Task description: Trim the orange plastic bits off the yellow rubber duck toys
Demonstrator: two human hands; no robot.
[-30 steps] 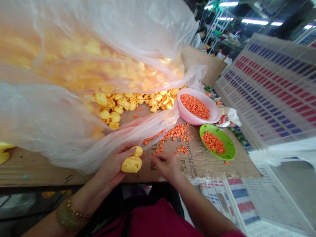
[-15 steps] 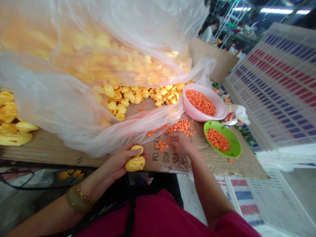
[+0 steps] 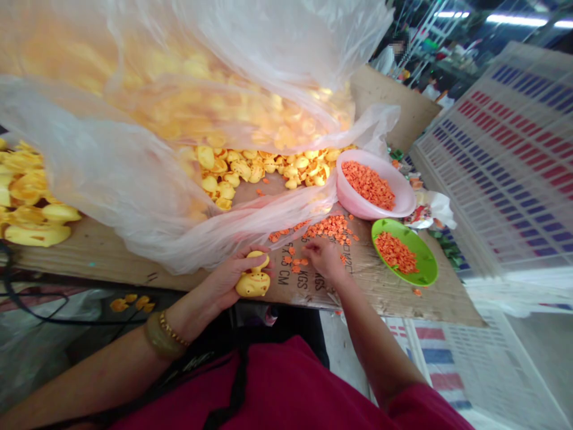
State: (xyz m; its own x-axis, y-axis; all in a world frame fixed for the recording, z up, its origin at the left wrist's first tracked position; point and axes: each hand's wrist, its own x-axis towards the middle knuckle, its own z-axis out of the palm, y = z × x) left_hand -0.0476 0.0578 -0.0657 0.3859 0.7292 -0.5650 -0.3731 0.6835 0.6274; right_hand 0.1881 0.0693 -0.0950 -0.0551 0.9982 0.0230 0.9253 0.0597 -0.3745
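Observation:
My left hand (image 3: 226, 278) is closed around a yellow plastic toy duck part (image 3: 254, 282), rounded and hollow-looking, with small dark holes in its lower half. Over the cardboard (image 3: 308, 297), my right hand (image 3: 323, 257) has its fingers drawn together in a pinch. Whether a piece sits between those fingertips is too small to make out. Small orange plastic pieces (image 3: 330, 227) lie in a loose heap just beyond the right hand, and several more are scattered to the left of its fingertips.
A pink bowl (image 3: 373, 209) and a green bowl (image 3: 427, 272), both holding orange pieces, stand to the right. Behind, a large clear plastic bag (image 3: 147, 179) covers many yellow parts (image 3: 224, 190). More yellow parts (image 3: 38, 233) lie at left. Plastic crates (image 3: 505, 149) rise at right; a person (image 3: 385, 60) is far behind.
The left hand, with the duck part, has shifted slightly right and up in view. The right hand stays by the orange pieces, and a few of the loose ones are spread differently.

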